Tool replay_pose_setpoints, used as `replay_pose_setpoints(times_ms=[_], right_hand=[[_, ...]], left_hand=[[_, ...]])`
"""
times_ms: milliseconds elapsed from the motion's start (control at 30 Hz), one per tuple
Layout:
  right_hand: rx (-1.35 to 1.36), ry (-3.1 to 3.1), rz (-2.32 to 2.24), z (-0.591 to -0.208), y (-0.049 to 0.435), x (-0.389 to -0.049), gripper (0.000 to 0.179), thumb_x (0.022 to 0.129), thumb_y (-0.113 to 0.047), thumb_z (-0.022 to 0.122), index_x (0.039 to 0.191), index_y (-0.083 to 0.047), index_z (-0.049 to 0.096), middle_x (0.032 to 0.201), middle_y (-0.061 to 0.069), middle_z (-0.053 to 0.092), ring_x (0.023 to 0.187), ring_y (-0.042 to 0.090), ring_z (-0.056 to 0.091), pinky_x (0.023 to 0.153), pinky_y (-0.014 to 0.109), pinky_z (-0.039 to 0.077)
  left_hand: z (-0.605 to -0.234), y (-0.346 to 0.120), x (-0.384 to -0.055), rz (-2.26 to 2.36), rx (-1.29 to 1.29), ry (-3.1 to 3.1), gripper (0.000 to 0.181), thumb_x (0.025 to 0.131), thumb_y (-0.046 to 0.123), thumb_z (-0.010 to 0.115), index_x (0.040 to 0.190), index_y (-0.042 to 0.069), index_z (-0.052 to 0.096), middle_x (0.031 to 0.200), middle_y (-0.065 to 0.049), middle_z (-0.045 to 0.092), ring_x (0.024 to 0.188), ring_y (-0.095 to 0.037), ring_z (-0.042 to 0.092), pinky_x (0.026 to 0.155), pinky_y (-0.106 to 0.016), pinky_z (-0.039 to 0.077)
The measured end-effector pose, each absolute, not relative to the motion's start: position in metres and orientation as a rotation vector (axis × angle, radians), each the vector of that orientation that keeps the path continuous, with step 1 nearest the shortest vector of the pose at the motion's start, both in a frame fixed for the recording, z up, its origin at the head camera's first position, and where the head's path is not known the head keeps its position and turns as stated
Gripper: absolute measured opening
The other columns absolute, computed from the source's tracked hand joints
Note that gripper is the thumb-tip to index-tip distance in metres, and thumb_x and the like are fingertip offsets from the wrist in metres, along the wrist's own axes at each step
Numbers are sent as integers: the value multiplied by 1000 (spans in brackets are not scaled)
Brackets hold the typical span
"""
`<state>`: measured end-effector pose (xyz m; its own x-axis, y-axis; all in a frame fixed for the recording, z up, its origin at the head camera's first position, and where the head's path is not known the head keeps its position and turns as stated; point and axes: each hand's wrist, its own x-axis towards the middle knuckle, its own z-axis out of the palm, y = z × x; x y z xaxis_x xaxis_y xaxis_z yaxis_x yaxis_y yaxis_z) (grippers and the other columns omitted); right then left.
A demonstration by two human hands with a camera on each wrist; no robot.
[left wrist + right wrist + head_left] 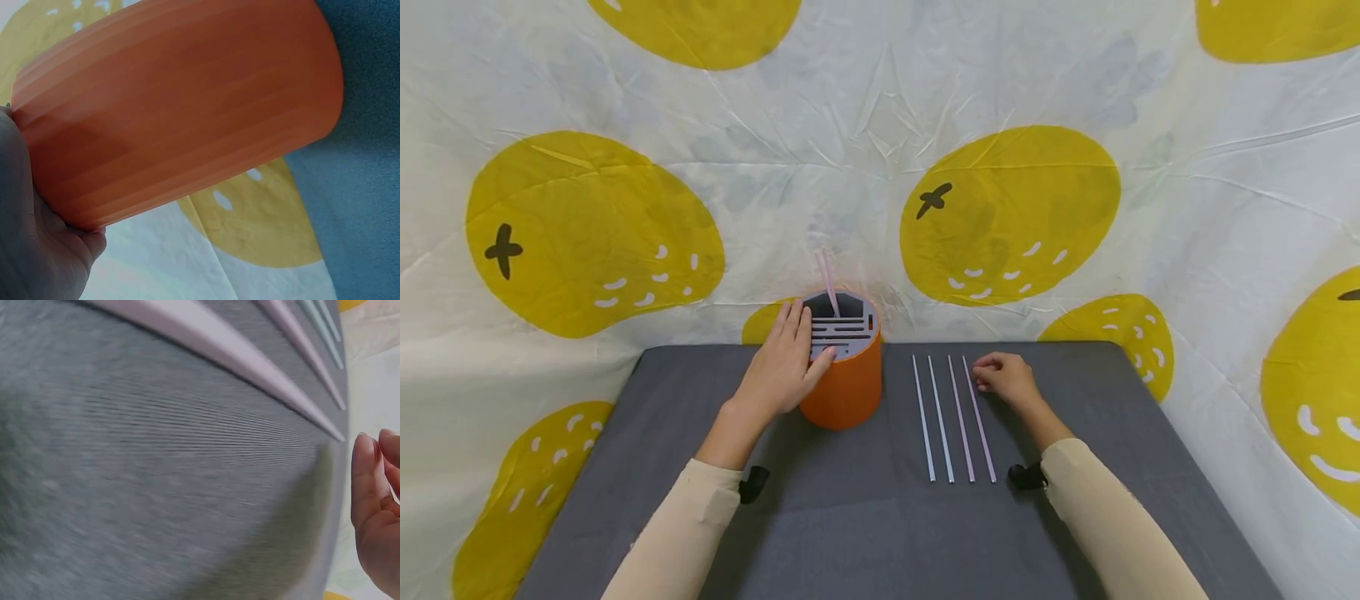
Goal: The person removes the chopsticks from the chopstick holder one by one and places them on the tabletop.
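An orange round utensil holder (842, 392) with a grey slotted top (867, 323) stands at the table's back. My left hand (780, 360) rests on the left of its top, fingers straight and thumb over the front rim. In the left wrist view, the holder's orange side (181, 112) fills much of the picture. Pink chopsticks (829, 283) lean up from its rear compartment. To its right lie two pale blue chopsticks (932, 417) and two pink chopsticks (977, 417), side by side. My right hand (1006, 379) hovers by the far end of the rightmost one, fingers loosely bent and holding nothing.
A dark grey cloth covers the table (850, 533). Behind it hangs a white curtain (842, 192) with large yellow fruit prints, close to the holder's back. Dark wrist cameras (1027, 477) sit under both wrists.
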<state>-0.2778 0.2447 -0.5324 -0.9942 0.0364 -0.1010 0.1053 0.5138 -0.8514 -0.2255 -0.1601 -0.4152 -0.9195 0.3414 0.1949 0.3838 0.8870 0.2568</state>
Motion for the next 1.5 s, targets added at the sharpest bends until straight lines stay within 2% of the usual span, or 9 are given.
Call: replay_pose_setpoints(times_ms=[233,367,600,800,1000,1200,1500], right_hand=[[-11,2760,-1436,-506,239,-282,26,99,-17,71,114,4,74,92,14,77,71,11,72,66,25,61],[-107,2780,-1423,-486,229,-285,27,100,-19,70,116,3,73,96,18,75,77,19,73,69,23,60],[-213,2753,-1429,-453,203,-295,32,102,-22,68,122,2,71,103,20,74,90,31,74,76,30,63],[-301,2683,-1532,-431,173,-302,35,101,-21,68,124,6,69,111,23,74,96,30,74,86,40,63],[-391,2631,-1627,-411,142,-307,32,100,-14,69,125,6,69,117,24,72,107,39,72,91,46,61],[-530,2631,-1663,-401,118,-316,33,100,-14,69,127,4,68,120,20,73,109,36,71,95,45,60],[-599,2713,-1610,-379,86,-327,33,99,-23,72,126,-3,72,120,12,75,108,27,71,96,42,59]], left_hand=[[-415,-161,-223,-460,-569,-2901,85,108,57,37,162,-6,18,172,-23,10,160,-41,6,128,-55,19],[-414,-161,-224,-463,-575,-2899,86,108,57,37,162,-6,18,172,-24,9,161,-41,4,128,-55,18],[-413,-162,-224,-459,-572,-2908,84,108,55,37,162,-6,17,172,-24,9,161,-40,4,129,-54,18],[-414,-162,-225,-456,-576,-2906,84,108,55,37,162,-7,18,172,-24,9,161,-40,5,129,-54,17],[-415,-162,-225,-449,-576,-2905,84,108,55,37,162,-6,17,172,-24,9,160,-41,6,128,-54,19],[-415,-160,-225,-447,-569,-2911,84,108,55,38,162,-5,17,172,-23,9,161,-40,5,129,-53,18],[-413,-160,-226,-454,-568,-2908,84,108,55,38,162,-6,18,172,-24,11,160,-41,7,128,-54,19]])
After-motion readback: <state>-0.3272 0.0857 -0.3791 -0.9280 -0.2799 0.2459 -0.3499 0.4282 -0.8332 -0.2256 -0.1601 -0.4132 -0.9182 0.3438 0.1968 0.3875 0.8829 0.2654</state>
